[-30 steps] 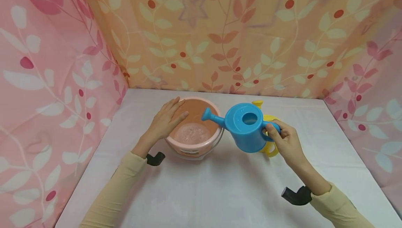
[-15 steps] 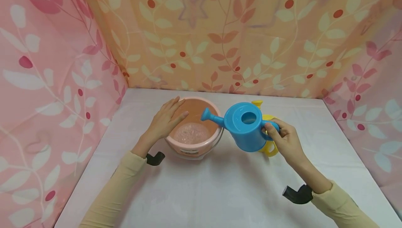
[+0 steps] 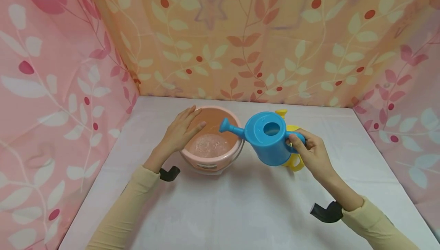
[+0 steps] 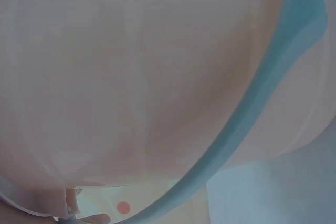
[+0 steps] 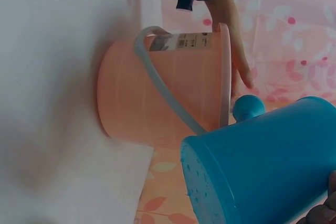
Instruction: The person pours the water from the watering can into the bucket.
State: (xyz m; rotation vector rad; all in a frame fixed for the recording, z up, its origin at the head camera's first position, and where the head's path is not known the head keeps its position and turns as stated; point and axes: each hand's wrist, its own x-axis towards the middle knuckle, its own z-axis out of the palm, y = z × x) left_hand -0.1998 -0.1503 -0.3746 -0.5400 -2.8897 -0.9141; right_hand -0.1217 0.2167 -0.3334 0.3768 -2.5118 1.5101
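In the head view, a peach plastic bucket [image 3: 206,160] stands on the white cloth, holding shallow, clear, rippled water [image 3: 210,146]. My left hand [image 3: 177,131] rests on its left rim, fingers straight and thumb stretched over the opening. My right hand [image 3: 311,148] grips the handle of a blue watering can [image 3: 269,146], raised to the bucket's right. The can's spout [image 3: 227,126] reaches over the bucket's right rim. In the right wrist view, droplets dot the base of the can [image 5: 273,156]. The left wrist view is filled by the bucket's wall [image 4: 131,77].
A yellow watering can [image 3: 293,162] stands behind the blue one and is mostly hidden by it. The bucket's grey-blue carrying handle [image 5: 163,90] hangs down its side. Flowered cloth [image 3: 213,51] walls off the back and both sides.
The ripples on the bucket's water differ from frame to frame. Both hands and the blue watering can stay almost where they were, the can shifting very slightly left and up in view.
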